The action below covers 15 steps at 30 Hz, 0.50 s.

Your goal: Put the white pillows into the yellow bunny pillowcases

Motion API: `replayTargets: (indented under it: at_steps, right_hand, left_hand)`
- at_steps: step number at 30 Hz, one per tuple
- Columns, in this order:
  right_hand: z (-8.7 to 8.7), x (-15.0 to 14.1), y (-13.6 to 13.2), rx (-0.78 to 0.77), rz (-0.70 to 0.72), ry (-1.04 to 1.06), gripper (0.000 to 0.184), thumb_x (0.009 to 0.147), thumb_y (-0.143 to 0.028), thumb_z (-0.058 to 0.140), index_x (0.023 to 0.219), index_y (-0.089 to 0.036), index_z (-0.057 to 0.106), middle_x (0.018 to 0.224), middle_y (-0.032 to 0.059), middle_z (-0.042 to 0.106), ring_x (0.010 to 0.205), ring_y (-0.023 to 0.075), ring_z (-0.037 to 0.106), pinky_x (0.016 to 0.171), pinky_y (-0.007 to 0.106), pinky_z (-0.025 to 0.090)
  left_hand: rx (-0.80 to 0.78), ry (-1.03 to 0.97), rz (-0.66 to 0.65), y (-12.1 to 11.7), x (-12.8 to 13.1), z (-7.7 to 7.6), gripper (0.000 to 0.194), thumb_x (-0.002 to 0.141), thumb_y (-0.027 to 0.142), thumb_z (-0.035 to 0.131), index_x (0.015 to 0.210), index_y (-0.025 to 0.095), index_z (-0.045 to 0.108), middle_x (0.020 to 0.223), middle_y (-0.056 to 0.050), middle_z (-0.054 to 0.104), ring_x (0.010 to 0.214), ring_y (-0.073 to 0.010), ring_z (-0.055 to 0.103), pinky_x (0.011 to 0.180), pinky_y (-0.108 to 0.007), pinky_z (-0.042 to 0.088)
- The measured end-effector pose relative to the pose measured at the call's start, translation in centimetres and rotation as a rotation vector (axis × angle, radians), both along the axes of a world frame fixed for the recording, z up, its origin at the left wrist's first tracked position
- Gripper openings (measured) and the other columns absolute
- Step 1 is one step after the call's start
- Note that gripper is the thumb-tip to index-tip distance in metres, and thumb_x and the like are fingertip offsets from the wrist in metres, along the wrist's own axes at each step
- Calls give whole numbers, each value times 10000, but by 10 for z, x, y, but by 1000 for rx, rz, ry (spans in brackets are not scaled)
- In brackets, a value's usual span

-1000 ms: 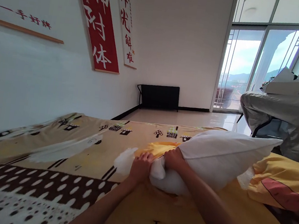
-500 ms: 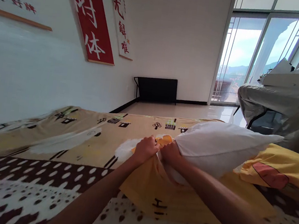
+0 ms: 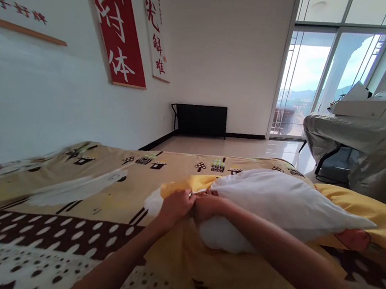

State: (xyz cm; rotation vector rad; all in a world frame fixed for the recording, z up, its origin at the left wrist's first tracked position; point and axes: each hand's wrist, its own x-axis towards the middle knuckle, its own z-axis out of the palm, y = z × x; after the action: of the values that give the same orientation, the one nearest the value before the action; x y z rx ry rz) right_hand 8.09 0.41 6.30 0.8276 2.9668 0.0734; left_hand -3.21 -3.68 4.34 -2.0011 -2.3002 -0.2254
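A white pillow (image 3: 271, 196) lies on its side at the middle right, its left end by my hands. Beneath it and around that end spreads a yellow pillowcase (image 3: 233, 273) with dark printed marks. My left hand (image 3: 176, 206) is closed on the pillowcase's gathered edge. Right beside it, nearly touching, my right hand (image 3: 208, 207) is closed on the same bunched cloth, against the pillow's end. Whether the right fingers also pinch the pillow's corner is hidden.
Under everything lie a beige patterned blanket (image 3: 116, 163) and a brown-and-white cover (image 3: 41, 257). Another yellow piece of bedding (image 3: 377, 214) rests at the right. Beyond stand a plastic-covered table (image 3: 366, 133), a black folded panel (image 3: 201, 119) and a glass door (image 3: 306, 78).
Both hands have shifted slightly left and down with the pillowcase edge. The white pillow's left end now sits lower, over more of the yellow cloth. The view has tilted a little.
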Motion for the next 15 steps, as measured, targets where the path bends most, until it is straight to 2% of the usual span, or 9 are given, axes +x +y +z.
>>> replayTargets:
  at_steps: [1,3,4,6,8,10,13,15]
  right_hand:
    - [15,10,10,-92,108,-34,384,735,-351,701,1086,-203,660,1085,19,678,978,187,608,850,255,452]
    - [44,39,39,-250,255,-9,398,830,-390,592,1209,-268,590,1156,-48,650,1006,110,602,862,184,437]
    - [54,55,56,-292,269,103,432,870,-378,531,1284,-253,525,1223,-28,616,1058,105,582,887,191,429]
    - [59,85,86,-223,120,325,543,851,-370,549,1357,-207,438,1343,37,525,1176,133,515,951,235,405]
    - [41,105,105,-132,-120,271,741,723,-375,695,1377,-174,412,1394,101,463,1257,214,450,1022,329,357]
    - [10,111,109,-117,-261,92,780,657,-370,747,1353,-181,452,1346,127,511,1233,279,475,1025,411,346]
    - [-25,106,96,-107,-251,33,619,675,-367,720,1253,-213,560,1225,101,613,1128,273,563,966,371,396]
    - [-31,101,83,-22,-251,83,575,679,-366,703,1221,-222,575,1173,92,642,1080,263,590,899,323,429]
  left_hand:
    - [-27,3,-15,-5,-5,-4,401,892,362,308,894,149,649,919,-146,690,897,-274,649,717,-333,459]
    - [-69,16,-44,-14,-10,-10,426,893,386,300,872,157,659,901,-136,695,875,-269,655,713,-336,463]
    - [-79,26,-50,-19,-11,-12,428,891,389,303,871,155,661,898,-138,694,875,-271,654,722,-343,464]
    - [-86,47,-45,-26,-8,-13,415,881,381,322,879,144,663,902,-152,691,887,-280,651,747,-361,466]
    - [-90,65,-38,-30,-4,-12,398,873,364,337,887,140,666,896,-157,690,889,-284,652,764,-372,468]
    - [-85,79,-30,-29,1,-10,375,861,349,362,879,134,669,887,-165,688,874,-292,656,758,-381,475]
    - [-31,106,-15,-18,7,-5,327,836,297,408,954,104,642,882,-190,675,858,-320,653,735,-415,484]
    - [33,125,-21,-4,11,0,332,830,213,401,1079,94,586,967,-200,656,918,-324,636,755,-427,482]
